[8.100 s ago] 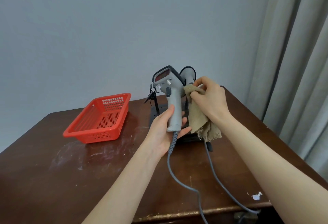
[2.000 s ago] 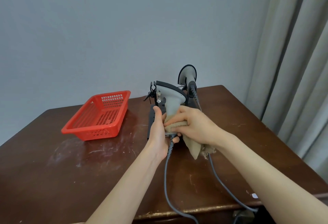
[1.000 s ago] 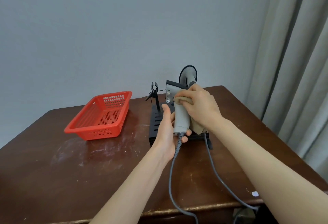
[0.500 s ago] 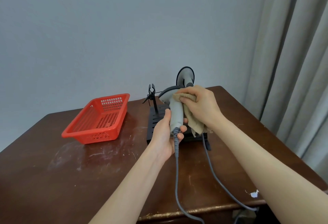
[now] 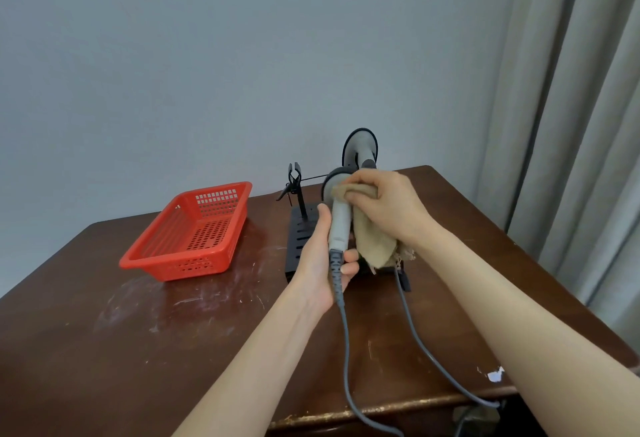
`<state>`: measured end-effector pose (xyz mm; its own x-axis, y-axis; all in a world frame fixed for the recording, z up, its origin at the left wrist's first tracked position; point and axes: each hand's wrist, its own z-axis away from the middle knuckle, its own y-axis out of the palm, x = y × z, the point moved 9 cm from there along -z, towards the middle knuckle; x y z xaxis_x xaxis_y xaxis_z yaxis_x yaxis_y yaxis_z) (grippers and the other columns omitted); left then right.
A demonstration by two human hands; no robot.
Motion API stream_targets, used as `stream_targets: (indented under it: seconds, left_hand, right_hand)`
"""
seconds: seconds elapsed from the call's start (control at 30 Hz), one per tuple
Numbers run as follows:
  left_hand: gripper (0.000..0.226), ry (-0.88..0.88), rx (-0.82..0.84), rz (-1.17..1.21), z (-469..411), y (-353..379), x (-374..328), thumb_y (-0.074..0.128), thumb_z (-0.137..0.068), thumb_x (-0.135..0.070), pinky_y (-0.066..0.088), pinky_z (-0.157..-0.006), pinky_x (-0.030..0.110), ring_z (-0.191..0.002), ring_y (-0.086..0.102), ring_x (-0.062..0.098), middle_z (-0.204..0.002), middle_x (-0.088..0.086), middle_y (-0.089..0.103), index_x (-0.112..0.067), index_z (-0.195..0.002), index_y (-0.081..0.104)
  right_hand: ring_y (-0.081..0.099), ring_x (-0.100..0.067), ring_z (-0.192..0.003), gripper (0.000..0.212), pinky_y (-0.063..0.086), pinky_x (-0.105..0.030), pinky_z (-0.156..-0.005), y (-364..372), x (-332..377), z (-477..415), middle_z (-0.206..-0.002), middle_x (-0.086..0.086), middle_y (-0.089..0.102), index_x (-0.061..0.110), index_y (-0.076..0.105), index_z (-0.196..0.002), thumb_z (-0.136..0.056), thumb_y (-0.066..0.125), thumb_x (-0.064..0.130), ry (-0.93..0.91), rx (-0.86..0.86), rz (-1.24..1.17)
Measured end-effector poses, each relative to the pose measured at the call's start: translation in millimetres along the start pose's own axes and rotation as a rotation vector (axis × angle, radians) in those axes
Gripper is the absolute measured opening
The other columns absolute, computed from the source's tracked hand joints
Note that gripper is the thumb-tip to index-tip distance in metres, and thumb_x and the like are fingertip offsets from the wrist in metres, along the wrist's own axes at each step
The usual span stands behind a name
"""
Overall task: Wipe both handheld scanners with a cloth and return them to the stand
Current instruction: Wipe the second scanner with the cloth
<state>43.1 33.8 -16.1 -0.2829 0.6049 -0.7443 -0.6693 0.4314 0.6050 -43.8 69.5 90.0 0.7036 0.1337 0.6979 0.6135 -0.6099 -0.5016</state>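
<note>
My left hand (image 5: 320, 263) grips the lower handle of a grey handheld scanner (image 5: 339, 225), held upright above the black stand (image 5: 299, 239). A beige cloth (image 5: 372, 239) is pressed against the scanner's head by my right hand (image 5: 388, 206), and its loose end hangs down beside the handle. The scanner's head is mostly hidden by cloth and fingers. Behind my right hand, a second grey scanner (image 5: 362, 147) sits upright at the back of the stand. The stand's left holder clip (image 5: 294, 177) is unoccupied.
A red plastic basket (image 5: 194, 232) sits on the brown wooden table (image 5: 138, 332) to the left. Two grey cables (image 5: 415, 339) run from the scanners over the table's front edge. A grey curtain (image 5: 571, 125) hangs at the right, a plain wall behind.
The scanner has been turned in my left hand, its head now pointing away. My right hand with the cloth has gone from the handle up to the head.
</note>
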Motion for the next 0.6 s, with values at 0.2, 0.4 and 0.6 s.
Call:
stream_targets:
  seconds: [0.2,0.4,0.6]
  left_hand:
    - [0.050,0.091,-0.031,-0.160,-2.6,-1.2,-12.5,0.044,-0.089,-0.057,0.034,-0.035,0.018,-0.049,0.043,0.011,-0.064,0.003,0.052,-0.011,-0.095,0.062]
    - [0.070,0.115,-0.011,-0.184,-5.7,-9.5,-23.5,0.057,-0.063,-0.064,0.038,-0.036,0.017,-0.056,0.049,0.012,-0.074,0.006,0.057,-0.007,-0.102,0.066]
    - [0.050,0.133,-0.071,-0.070,-3.3,-22.3,-34.9,0.068,-0.076,-0.039,0.039,-0.035,0.017,-0.050,0.049,0.010,-0.079,0.008,0.055,-0.002,-0.107,0.058]
  right_hand:
    - [0.058,0.009,-0.085,0.011,0.039,-0.003,-0.070,6.5,0.5,11.6,-0.087,0.021,0.066,0.027,0.067,-0.087,-0.086,0.063,0.016,-0.008,0.041,-0.094]
    - [0.065,-0.006,-0.075,0.006,0.050,-0.016,-0.069,30.3,5.3,31.2,-0.083,0.000,0.068,0.011,0.067,-0.084,-0.081,0.069,0.006,0.005,0.280,-0.237]
    - [0.060,-0.008,-0.080,0.008,0.047,-0.026,-0.070,2.5,-17.5,15.4,-0.080,0.006,0.069,0.024,0.067,-0.078,-0.075,0.065,0.017,0.094,0.075,0.039]
